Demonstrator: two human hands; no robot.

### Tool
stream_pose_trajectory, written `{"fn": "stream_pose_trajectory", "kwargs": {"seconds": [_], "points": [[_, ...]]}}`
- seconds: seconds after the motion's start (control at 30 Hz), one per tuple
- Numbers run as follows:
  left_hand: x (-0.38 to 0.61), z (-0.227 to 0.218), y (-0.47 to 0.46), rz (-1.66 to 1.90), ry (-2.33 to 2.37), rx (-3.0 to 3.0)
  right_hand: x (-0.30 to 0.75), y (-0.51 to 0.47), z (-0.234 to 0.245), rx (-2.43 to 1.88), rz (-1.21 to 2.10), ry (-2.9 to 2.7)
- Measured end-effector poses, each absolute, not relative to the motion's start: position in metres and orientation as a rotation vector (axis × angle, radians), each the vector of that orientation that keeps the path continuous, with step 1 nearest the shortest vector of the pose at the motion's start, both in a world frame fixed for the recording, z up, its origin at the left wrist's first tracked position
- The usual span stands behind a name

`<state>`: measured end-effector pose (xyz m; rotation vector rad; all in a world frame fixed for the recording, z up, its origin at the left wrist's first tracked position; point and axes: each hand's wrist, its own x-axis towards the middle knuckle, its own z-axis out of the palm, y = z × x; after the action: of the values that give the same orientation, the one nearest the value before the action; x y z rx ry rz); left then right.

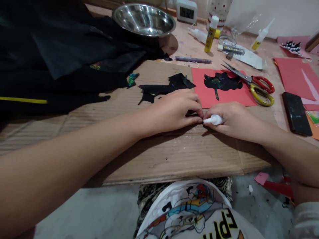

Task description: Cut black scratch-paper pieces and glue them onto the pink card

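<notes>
My right hand (231, 116) is wrapped round a small white glue bottle (216, 119), its nozzle pointing left. Close to that tip, the fingertips of my left hand (178, 109) are pinched together low over the cardboard; whatever they hold is hidden. Just beyond my hands lies a red paper card (199, 89) bearing a wavy black cutout (221, 82) with shiny specks. Black fabric scraps (159, 89) lie behind my left hand. Scissors (249, 79) with one red and one yellow handle rest partly on the card's right edge, blades apart.
Dark fabric (62, 49) is heaped at the left beside a steel bowl (144, 20). A glue stick (211, 35), a pen (193, 60) and a digital clock (186, 11) are at the back. A black phone-like object (296, 114) and red paper (294, 78) lie right. Cardboard (159, 159) covers the worktop.
</notes>
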<state>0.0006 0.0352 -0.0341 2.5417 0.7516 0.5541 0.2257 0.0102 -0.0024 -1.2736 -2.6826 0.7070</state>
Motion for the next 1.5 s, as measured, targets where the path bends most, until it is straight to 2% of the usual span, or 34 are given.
{"fn": "stream_pose_trajectory", "kwargs": {"seconds": [0.7, 1.5], "points": [[0.0002, -0.0318, 0.0346, 0.54, 0.748, 2.541, 0.225, 0.0109, -0.001, -1.293, 0.729, -2.705], [-0.0065, -0.0299, 0.0368, 0.537, 0.672, 2.574, 0.2224, 0.0099, -0.0084, -1.349, 0.513, -2.767]]}}
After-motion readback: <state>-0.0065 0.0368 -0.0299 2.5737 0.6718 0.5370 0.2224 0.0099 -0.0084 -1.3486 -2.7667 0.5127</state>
